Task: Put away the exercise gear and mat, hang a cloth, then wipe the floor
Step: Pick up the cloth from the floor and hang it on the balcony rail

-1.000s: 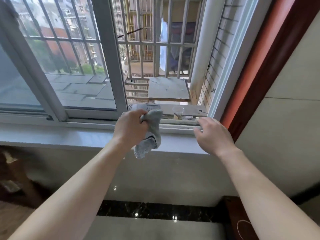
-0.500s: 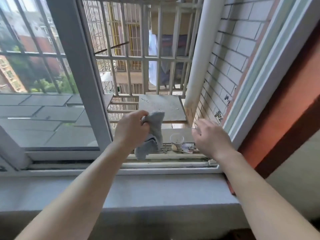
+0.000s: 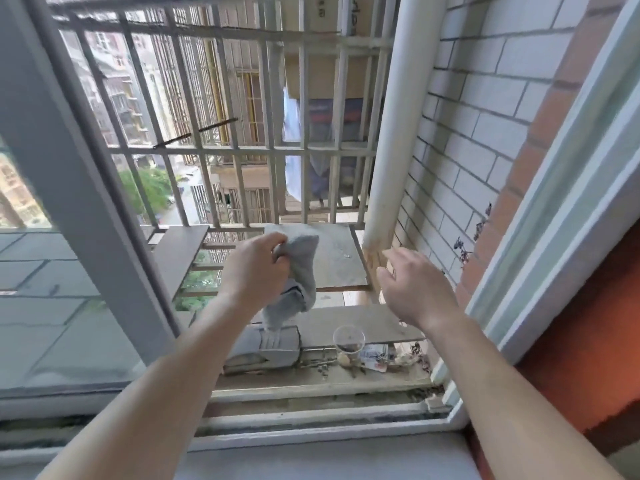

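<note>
1. Both arms reach out through the open window, past the sill (image 3: pixel 311 459) and over the outer ledge; the left hand (image 3: pixel 254 268) is curled tight round a grey cloth (image 3: pixel 299 268), gripping it near its upper end.
2. Most of the cloth hangs bunched and crumpled below the fist; its lower end comes down to a grey block (image 3: pixel 270 344) lying on the ledge, though I cannot tell whether the two touch.
3. One hand carries nothing: the right hand (image 3: pixel 412 289) hovers in the air to the right of the cloth and apart from it, palm down, fingers loosely spread and only slightly bent.
4. Behind the hands a flat grey slab (image 3: pixel 341 268) rests on the floor bars of the metal grille (image 3: pixel 304 150); the cloth's upper part shows in front of the slab's left edge.
5. Just right of the block a clear plastic cup (image 3: pixel 349 342) stands upright on the ledge — dark residue at its bottom; scraps of litter (image 3: pixel 377 356) lie beside it.
6. A white pipe (image 3: pixel 398 133) runs up beside the tiled wall (image 3: pixel 485 133) on the right; the grey window frame (image 3: pixel 69 168) slants across the left — glass beyond it.
</note>
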Available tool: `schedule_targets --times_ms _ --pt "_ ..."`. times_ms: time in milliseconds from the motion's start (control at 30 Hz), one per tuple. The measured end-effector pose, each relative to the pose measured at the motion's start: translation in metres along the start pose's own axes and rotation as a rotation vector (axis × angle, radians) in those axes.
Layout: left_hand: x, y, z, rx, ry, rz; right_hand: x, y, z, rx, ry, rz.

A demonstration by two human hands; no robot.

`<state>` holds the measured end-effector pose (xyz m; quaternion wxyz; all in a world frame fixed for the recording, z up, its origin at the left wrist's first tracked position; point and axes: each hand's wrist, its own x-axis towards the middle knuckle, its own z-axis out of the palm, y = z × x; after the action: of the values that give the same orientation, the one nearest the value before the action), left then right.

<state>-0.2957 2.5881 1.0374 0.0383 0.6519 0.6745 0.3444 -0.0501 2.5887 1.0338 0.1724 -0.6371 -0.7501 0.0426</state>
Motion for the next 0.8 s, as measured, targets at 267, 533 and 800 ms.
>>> schedule_targets --times_ms 267,533,800 --pt "0.057 0.02 -0.013 0.028 0.106 -0.005 0.066 0.002 -0.012 0.088 0.053 -0.05" --pt "0.099 0.033 -0.037 -0.017 0.14 0.075 0.104 -0.017 -0.058 0.102 0.156 -0.093" --pt "0.12 0.049 -0.051 -0.064 0.18 0.115 0.107 -0.023 -0.075 0.066 0.198 -0.063"
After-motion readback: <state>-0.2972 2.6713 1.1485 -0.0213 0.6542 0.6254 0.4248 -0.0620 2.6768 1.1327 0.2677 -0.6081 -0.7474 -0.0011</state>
